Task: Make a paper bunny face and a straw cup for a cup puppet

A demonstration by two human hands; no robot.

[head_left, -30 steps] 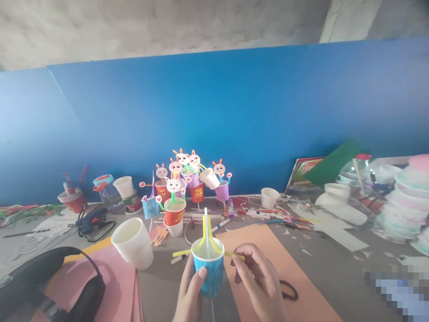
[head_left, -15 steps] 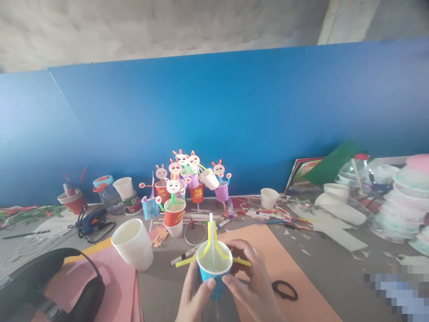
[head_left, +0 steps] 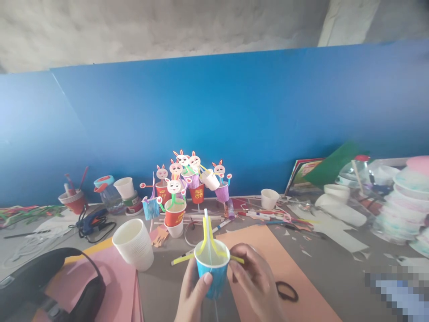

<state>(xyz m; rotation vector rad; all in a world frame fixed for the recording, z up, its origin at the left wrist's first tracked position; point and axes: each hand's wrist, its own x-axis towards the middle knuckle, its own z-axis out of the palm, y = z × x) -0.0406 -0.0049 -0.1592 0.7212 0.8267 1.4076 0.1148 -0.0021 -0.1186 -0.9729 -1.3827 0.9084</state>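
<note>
Here, blue cup within left fingers; yellow straw at right fingers.

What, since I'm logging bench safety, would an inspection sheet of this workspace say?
Surface: grey table, partly covered by orange paper and pink paper.
Job's things: blue cup, upright; yellow straws extending past both sides, white straw rising inside.
Clutter: stacked white cups, black headphones, rabbit-faced cup figures.
Hands: left hand grips the cup; right hand is at the right-side straw, exact grip unclear.
Cables: dark cord looped beside a blue tool.
Surroundings: blue panel behind; rough grey surface above.
</note>
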